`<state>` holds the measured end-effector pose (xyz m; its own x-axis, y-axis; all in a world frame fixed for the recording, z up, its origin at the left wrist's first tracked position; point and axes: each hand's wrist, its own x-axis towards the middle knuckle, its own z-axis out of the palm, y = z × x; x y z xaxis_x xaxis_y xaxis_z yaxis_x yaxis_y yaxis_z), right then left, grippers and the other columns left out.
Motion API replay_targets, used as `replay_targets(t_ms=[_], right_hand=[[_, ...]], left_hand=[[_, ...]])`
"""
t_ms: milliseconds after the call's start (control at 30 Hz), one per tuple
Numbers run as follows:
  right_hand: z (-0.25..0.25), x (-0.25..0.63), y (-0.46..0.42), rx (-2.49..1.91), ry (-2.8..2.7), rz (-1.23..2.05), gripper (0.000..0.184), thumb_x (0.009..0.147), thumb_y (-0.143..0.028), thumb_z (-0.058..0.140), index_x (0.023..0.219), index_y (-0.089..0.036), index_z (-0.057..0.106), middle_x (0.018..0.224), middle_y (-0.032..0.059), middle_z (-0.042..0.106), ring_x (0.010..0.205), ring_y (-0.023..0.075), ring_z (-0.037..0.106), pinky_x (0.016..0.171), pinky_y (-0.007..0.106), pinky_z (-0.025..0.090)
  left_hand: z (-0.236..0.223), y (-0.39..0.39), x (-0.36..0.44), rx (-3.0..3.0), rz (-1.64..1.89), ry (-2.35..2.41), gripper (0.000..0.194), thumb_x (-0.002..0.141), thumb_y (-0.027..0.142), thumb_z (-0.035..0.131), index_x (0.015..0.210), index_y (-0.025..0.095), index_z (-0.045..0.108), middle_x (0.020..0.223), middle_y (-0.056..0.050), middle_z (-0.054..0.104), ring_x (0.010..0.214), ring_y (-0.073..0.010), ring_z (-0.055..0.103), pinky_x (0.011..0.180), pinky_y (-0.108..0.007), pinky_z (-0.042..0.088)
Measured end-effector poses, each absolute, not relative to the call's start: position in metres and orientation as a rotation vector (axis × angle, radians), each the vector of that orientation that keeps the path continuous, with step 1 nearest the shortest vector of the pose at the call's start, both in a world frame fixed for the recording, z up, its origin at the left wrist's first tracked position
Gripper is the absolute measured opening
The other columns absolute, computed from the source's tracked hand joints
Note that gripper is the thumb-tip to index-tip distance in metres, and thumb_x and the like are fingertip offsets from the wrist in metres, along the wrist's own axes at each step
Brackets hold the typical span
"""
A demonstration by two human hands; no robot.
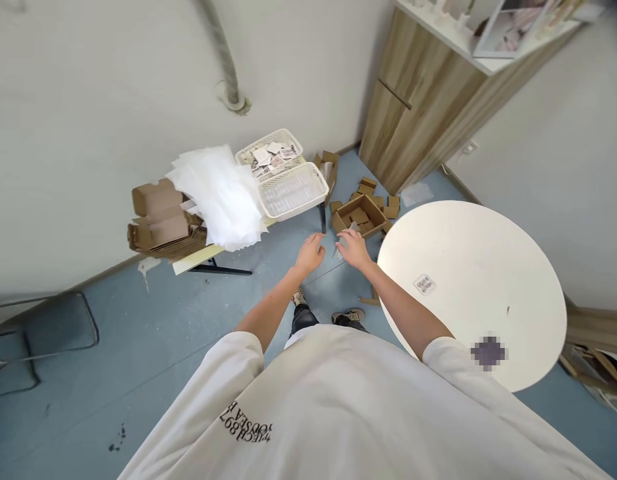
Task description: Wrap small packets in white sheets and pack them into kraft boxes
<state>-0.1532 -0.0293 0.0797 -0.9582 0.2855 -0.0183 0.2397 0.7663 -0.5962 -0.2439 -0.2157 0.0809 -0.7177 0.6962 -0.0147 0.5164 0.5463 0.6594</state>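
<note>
In the middle of the view my left hand [311,253] hangs in the air over the floor, its fingers loosely bent and the thumb apart. Beside it, a short gap away, my right hand [354,249] is held with its fingers bent and spread. I see nothing held in either one. Just beyond my right hand, lower down, sits an open cardboard box [371,231] with small brown cardboard pieces [359,215] in it. A pale, see-through scrap shows near the right fingers; what it is I cannot make out.
A narrow table [192,260] on the left bears flattened cardboard boxes [163,233], white sheets [223,193], a basket of cards [271,157] and a basket of clear plastic packs [294,190]. To the right stands a round white table [483,267]. Behind are a wooden cabinet [418,93] and loose cardboard [392,207].
</note>
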Motion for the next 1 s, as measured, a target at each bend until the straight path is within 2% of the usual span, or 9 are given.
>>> replay_targets(t_ms=[267,567,700,800,900,1000], right_hand=[[0.090,-0.286,-0.159,-0.252,-2.976,1.007,0.032,0.097,-0.033,0.057,0.124,-0.024,0.070,0.133,0.0103,0.066,0.122,0.0317,0.056,0.105,0.049,0.045],[0.077,-0.394,-0.244,-0.297,-3.025,1.152,0.038,0.091,-0.028,0.059,0.127,-0.023,0.069,0.139,0.0086,0.065,0.127,0.0320,0.054,0.110,0.051,0.043],[0.070,-0.415,-0.257,-0.488,-3.013,1.243,0.041,0.089,-0.030,0.062,0.129,-0.023,0.067,0.142,0.0097,0.063,0.130,0.0336,0.054,0.111,0.054,0.043],[0.071,-0.422,-0.259,-0.589,-2.831,1.450,0.045,0.090,-0.035,0.060,0.133,-0.022,0.062,0.134,0.0104,0.066,0.119,0.0273,0.061,0.107,0.046,0.047],[0.079,-0.426,-0.256,-0.735,-2.632,1.615,0.050,0.091,-0.043,0.061,0.136,-0.021,0.058,0.130,0.0109,0.067,0.104,0.0219,0.066,0.100,0.039,0.052],[0.089,-0.426,-0.245,-0.985,-2.470,1.686,0.051,0.091,-0.054,0.061,0.130,-0.022,0.060,0.134,0.0111,0.064,0.105,0.0215,0.066,0.098,0.036,0.052]], left_hand=[[0.095,-0.347,-0.352,0.852,0.845,2.699,0.045,0.097,0.016,0.045,0.141,0.020,0.055,0.148,-0.014,0.057,0.138,-0.0303,0.053,0.112,-0.049,0.047],[0.099,-0.428,-0.437,0.625,0.513,2.978,0.048,0.091,0.009,0.049,0.137,0.020,0.057,0.156,-0.016,0.048,0.145,-0.0367,0.041,0.114,-0.056,0.035],[0.095,-0.436,-0.452,0.549,0.499,2.986,0.035,0.093,0.009,0.048,0.121,0.021,0.066,0.136,-0.016,0.063,0.134,-0.0373,0.048,0.107,-0.054,0.037],[0.097,-0.432,-0.457,0.537,0.564,3.015,0.029,0.099,0.015,0.044,0.110,0.023,0.069,0.119,-0.015,0.069,0.123,-0.0348,0.054,0.100,-0.050,0.039],[0.104,-0.421,-0.456,0.608,0.658,3.030,0.026,0.102,0.021,0.044,0.108,0.025,0.070,0.115,-0.014,0.070,0.115,-0.0325,0.056,0.096,-0.049,0.039],[0.114,-0.406,-0.451,0.694,0.721,3.034,0.025,0.103,0.022,0.046,0.108,0.027,0.070,0.113,-0.012,0.070,0.114,-0.0316,0.056,0.096,-0.049,0.037]])
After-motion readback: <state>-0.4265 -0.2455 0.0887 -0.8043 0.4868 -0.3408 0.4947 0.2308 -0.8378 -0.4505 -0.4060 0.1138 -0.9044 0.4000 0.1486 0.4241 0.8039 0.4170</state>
